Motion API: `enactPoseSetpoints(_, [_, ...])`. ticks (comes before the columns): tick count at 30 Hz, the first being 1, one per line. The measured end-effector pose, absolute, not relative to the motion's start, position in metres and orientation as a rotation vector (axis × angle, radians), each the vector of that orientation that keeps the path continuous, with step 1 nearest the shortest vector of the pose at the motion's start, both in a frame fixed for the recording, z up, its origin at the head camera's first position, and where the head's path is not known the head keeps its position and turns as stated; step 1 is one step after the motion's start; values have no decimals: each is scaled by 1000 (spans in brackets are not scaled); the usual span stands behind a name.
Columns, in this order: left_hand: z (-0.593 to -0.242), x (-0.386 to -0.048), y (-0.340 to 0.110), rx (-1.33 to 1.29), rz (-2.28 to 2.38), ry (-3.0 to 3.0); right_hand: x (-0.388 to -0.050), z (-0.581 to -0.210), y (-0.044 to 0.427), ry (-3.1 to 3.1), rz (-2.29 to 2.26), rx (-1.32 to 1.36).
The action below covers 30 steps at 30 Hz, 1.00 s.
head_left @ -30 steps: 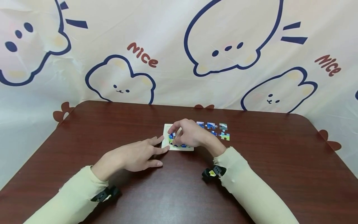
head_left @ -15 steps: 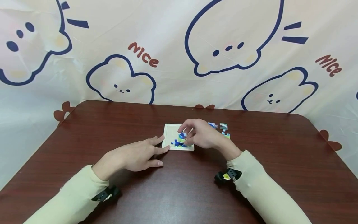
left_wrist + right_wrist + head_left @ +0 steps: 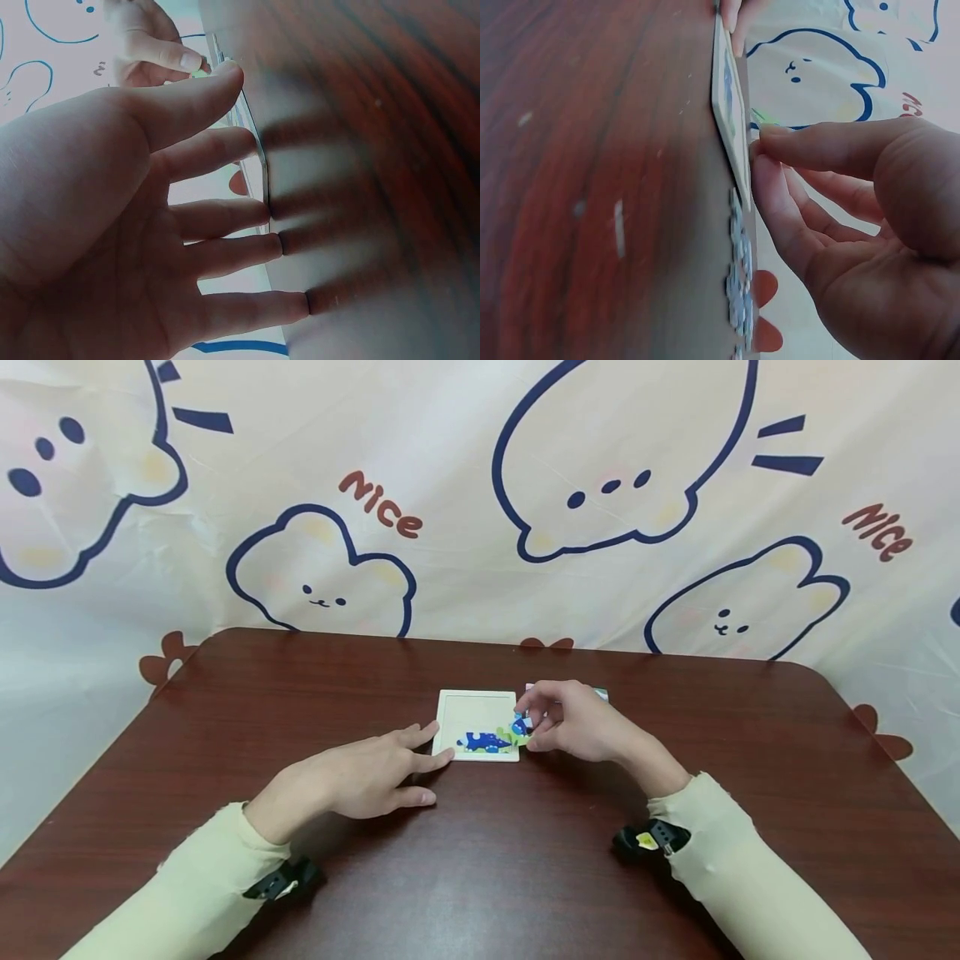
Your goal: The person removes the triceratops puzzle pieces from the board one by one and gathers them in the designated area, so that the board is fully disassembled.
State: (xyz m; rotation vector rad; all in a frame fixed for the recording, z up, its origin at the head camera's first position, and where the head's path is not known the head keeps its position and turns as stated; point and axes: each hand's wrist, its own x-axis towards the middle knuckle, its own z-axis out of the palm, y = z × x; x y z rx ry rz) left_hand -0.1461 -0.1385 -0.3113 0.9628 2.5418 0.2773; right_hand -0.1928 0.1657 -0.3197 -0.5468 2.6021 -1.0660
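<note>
A white puzzle tray (image 3: 476, 694) lies flat on the table, with joined blue and green jigsaw pieces (image 3: 483, 742) along its near side. My left hand (image 3: 360, 775) has its fingers spread; some fingertips touch the tray's left edge and near-left corner. In the left wrist view the left fingers are nearly straight. At the tray's right edge, my right hand (image 3: 579, 722) pinches a blue and green jigsaw piece (image 3: 519, 727) between thumb and fingers. The right wrist view shows this grip raised above the table, with only a green bit of the piece (image 3: 763, 118) visible.
Loose jigsaw pieces (image 3: 739, 289) lie on the table right of the tray, mostly hidden behind my right hand in the head view. The dark brown table (image 3: 450, 877) reaches back to a cartoon-printed curtain (image 3: 465, 585). Each wrist wears a black camera (image 3: 651, 841).
My right hand has moved right across the tray to its right edge, carrying the pinched jigsaw piece. The row of pieces in the tray has come into view. My left hand stays put.
</note>
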Motion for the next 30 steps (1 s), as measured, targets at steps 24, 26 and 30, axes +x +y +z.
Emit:
enactPoseSetpoints(24, [-312, -145, -140, 984, 283, 2552, -180, -329, 188, 2699, -816, -499])
enactPoseSetpoints(26, [-312, -145, -140, 987, 282, 2553, -180, -330, 188, 2700, -814, -498])
enactPoseSetpoints(30, [-311, -145, -139, 990, 279, 2554, -181, -330, 187, 2699, -822, -503])
